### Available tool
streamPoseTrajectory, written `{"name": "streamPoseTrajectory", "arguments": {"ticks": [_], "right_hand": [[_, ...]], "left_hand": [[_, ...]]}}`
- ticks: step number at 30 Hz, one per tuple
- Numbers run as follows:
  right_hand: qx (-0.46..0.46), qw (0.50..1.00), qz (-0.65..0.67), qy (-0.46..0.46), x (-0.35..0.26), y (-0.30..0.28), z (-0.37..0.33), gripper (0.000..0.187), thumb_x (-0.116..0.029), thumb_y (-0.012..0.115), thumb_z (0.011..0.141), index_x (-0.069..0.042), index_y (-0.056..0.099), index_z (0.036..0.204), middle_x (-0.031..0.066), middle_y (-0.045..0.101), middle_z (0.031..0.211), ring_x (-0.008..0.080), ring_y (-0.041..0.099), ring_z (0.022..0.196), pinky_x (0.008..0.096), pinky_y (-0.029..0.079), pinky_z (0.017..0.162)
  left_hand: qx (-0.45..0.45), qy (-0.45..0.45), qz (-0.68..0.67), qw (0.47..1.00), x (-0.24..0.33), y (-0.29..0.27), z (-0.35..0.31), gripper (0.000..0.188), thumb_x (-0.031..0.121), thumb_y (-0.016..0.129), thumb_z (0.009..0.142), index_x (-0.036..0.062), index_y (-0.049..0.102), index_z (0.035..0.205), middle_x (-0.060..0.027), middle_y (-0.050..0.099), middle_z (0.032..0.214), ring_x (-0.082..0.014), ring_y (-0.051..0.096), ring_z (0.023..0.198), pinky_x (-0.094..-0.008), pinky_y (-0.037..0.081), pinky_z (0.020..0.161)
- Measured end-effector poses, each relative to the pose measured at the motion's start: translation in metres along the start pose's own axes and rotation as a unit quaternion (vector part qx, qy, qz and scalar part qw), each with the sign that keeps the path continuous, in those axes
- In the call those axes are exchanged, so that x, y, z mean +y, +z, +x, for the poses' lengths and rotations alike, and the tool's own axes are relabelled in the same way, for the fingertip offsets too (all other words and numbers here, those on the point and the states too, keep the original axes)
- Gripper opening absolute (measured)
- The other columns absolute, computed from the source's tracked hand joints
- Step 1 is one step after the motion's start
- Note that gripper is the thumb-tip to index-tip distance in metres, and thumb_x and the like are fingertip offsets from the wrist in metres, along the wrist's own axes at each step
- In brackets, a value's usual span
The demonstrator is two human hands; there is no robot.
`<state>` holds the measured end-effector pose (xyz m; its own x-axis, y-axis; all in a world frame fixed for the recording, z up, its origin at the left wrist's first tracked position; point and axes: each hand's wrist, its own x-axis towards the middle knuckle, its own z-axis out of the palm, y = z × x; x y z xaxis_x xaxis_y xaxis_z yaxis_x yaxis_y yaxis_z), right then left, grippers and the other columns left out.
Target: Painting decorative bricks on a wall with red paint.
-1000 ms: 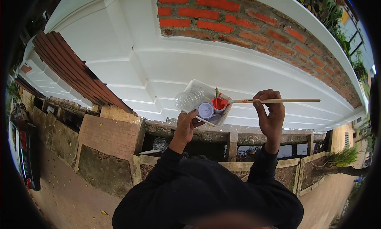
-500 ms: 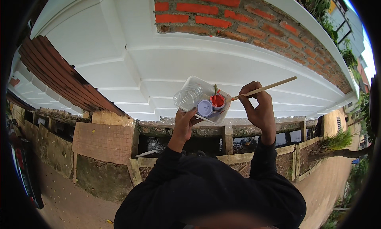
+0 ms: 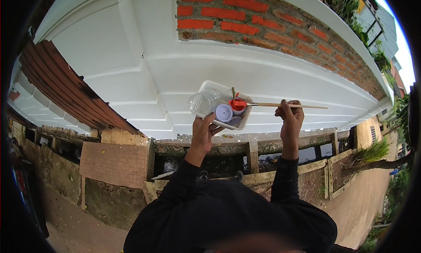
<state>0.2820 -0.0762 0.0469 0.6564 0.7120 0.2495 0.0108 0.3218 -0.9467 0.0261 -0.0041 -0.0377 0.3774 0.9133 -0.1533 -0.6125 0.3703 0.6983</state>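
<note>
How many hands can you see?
2: the left hand holds the white tray near the middle; the right hand, farther right, holds the long paintbrush.

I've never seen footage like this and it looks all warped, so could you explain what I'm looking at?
There's no machine here, just a person's two bare hands. The view comes from a wide fisheye camera worn on the person's head and looking down, which is why straight edges bend. The left hand holds a white tray. In it sit a clear ribbed plastic container, a small pot with a pale lilac lid and an open pot of red paint. The right hand holds a long-handled paintbrush, its tip at the red pot. Beyond is a white wall with a brick section.
</note>
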Motion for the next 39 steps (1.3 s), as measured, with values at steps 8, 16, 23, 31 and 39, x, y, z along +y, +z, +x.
{"name": "streamPoseTrajectory", "arguments": {"ticks": [8,16,23,31,39], "right_hand": [[0.051,0.988,0.124,0.08,0.03,-0.01,0.005,0.014,-0.011,0.07,0.095,-0.003,0.058,0.093,0.0097,0.067,0.077,0.0173,0.069,0.068,0.0274,0.059,0.063],[0.034,0.974,0.219,0.048,0.037,-0.009,0.03,0.017,-0.004,0.065,0.096,-0.001,0.052,0.106,0.0154,0.067,0.096,0.0238,0.073,0.085,0.0336,0.064,0.079],[0.008,0.936,0.351,0.039,0.035,0.004,0.1,0.016,0.003,0.06,0.097,-0.001,0.05,0.109,0.0193,0.066,0.108,0.0292,0.069,0.105,0.037,0.059,0.097],[0.011,0.893,0.449,0.001,0.03,0.017,0.161,0.015,0.006,0.053,0.097,0.0,0.047,0.11,0.022,0.064,0.111,0.0321,0.067,0.109,0.0394,0.057,0.103],[0.009,0.913,0.401,-0.08,0.015,0.026,0.192,0.013,0.007,0.056,0.096,0.0,0.05,0.105,0.0212,0.064,0.113,0.0305,0.066,0.109,0.0405,0.057,0.102]], "left_hand": [[0.013,0.004,-0.022,1.0,0.003,0.009,0.019,0.06,0.032,0.069,0.091,0.0053,0.045,0.138,-0.0134,0.059,0.125,-0.0289,0.069,0.106,-0.0417,0.062,0.086],[0.002,0.009,-0.014,1.0,0.007,0.039,0.058,0.062,0.039,0.069,0.09,0.0029,0.048,0.135,-0.0148,0.059,0.125,-0.0312,0.068,0.109,-0.0438,0.061,0.091],[-0.011,0.019,-0.027,0.999,0.021,0.096,0.118,0.071,0.044,0.073,0.086,0.0016,0.047,0.136,-0.0161,0.056,0.128,-0.0343,0.063,0.117,-0.0472,0.056,0.099],[-0.019,0.043,-0.044,0.998,0.03,0.142,0.147,0.077,0.042,0.079,0.081,-0.0041,0.047,0.133,-0.018,0.056,0.127,-0.0338,0.066,0.112,-0.0456,0.06,0.091],[-0.013,0.057,-0.024,0.998,0.03,0.171,0.156,0.08,0.047,0.078,0.081,-0.0012,0.047,0.136,-0.016,0.054,0.128,-0.0332,0.063,0.115,-0.0457,0.058,0.096]]}}
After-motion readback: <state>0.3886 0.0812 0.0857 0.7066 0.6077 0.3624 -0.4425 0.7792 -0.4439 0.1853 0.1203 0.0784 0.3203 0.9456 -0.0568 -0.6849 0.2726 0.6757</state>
